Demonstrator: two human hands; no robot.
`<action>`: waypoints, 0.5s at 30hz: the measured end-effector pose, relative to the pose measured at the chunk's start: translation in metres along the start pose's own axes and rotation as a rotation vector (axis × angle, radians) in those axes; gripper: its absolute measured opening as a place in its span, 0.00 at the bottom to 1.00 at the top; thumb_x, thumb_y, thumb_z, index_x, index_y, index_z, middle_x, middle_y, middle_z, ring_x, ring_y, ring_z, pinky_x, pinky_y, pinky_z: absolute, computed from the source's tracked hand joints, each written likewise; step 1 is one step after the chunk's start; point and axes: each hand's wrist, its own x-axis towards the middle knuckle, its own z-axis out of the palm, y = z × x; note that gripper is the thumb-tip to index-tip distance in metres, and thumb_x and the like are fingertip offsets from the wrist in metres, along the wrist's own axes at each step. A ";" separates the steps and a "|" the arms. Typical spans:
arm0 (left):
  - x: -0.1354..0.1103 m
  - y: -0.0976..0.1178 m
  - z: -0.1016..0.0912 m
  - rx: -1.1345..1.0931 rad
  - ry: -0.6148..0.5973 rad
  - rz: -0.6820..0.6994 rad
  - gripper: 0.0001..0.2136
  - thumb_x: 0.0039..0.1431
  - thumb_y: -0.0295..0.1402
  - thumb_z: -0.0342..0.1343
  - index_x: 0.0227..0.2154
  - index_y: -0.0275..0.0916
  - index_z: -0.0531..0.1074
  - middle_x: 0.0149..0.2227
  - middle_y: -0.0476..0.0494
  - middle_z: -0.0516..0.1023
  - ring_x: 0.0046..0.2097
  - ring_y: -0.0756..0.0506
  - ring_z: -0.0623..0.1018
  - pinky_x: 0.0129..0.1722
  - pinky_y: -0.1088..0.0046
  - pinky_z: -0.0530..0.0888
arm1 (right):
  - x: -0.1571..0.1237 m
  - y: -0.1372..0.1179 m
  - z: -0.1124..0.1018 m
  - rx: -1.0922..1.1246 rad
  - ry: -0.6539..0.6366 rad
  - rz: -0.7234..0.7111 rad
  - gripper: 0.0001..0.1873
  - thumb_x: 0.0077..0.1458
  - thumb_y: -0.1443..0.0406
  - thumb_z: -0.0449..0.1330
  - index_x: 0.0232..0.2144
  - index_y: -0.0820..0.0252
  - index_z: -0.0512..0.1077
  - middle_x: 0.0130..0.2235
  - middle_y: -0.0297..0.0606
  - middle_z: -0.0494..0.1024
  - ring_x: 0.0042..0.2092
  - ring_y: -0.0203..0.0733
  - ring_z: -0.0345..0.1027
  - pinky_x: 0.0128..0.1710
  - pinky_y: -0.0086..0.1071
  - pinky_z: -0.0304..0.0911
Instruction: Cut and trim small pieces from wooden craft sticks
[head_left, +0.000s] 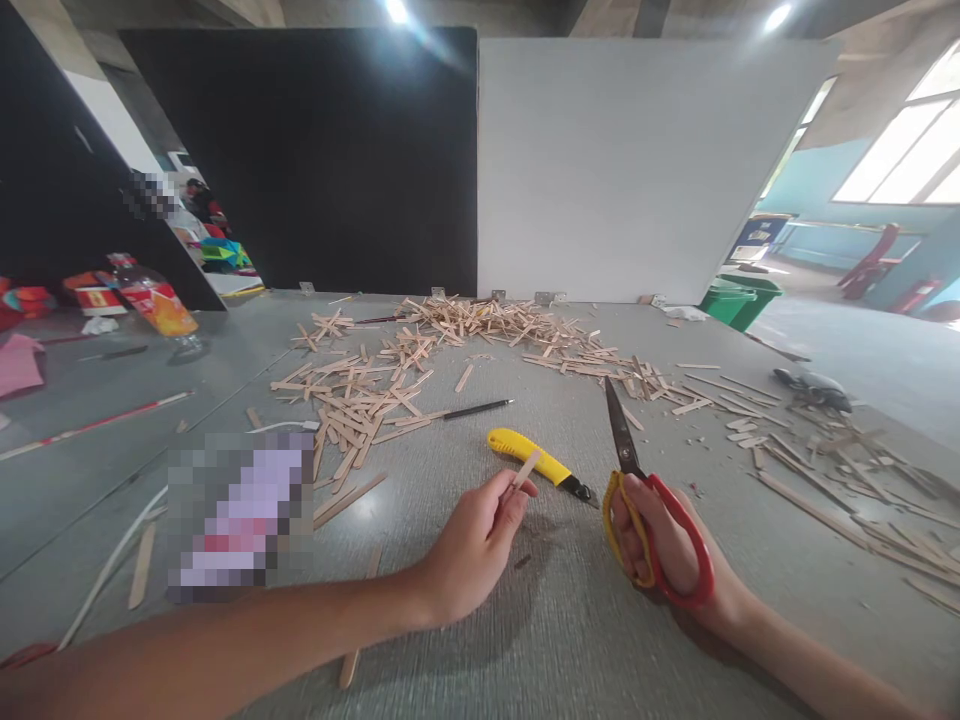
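Note:
My left hand (476, 545) pinches a short piece of wooden stick (526, 469) between thumb and fingertips, just above the grey table (540, 620). My right hand (660, 555) has its fingers through the red and yellow handles of a pair of scissors (637, 490), whose closed blades point away from me. A yellow utility knife (536, 462) lies on the table between the two hands, right behind the stick piece.
Many wooden craft sticks (420, 350) lie scattered across the middle and right of the table. A black pencil (476, 408) lies beyond the knife. A drink bottle (154, 300) stands at the left. Black and white boards (480, 160) stand behind. A green bin (739, 298) sits at right.

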 end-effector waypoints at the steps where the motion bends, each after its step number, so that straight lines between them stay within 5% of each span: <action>1: 0.000 0.001 0.000 0.003 -0.001 0.000 0.17 0.74 0.48 0.44 0.44 0.40 0.67 0.22 0.58 0.56 0.23 0.50 0.58 0.23 0.75 0.56 | 0.000 0.000 0.000 0.002 0.001 -0.003 0.27 0.67 0.45 0.53 0.24 0.56 0.67 0.15 0.27 0.64 0.16 0.33 0.57 0.16 0.26 0.54; 15: -0.001 0.003 -0.001 -0.011 0.020 -0.010 0.21 0.73 0.50 0.45 0.38 0.37 0.72 0.22 0.57 0.54 0.23 0.51 0.55 0.22 0.74 0.53 | 0.001 0.004 -0.002 -0.009 0.021 0.029 0.28 0.66 0.44 0.54 0.23 0.57 0.67 0.14 0.28 0.65 0.15 0.33 0.58 0.15 0.26 0.52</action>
